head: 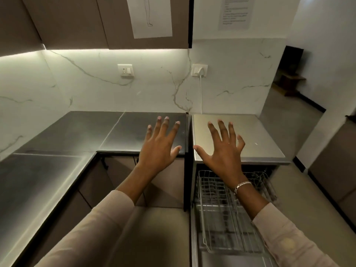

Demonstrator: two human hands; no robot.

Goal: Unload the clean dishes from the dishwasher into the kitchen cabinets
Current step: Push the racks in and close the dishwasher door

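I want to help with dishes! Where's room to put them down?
The counter is bare from the wall to its front edge, so is the dishwasher top beside it. Nowhere looks crowded; the rack looks empty too.

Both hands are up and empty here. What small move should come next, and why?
Probably lower the right hand to the pulled-out rack and push it in: that hand and the left hand are open and empty, and the rack's visible part shows no dishes.
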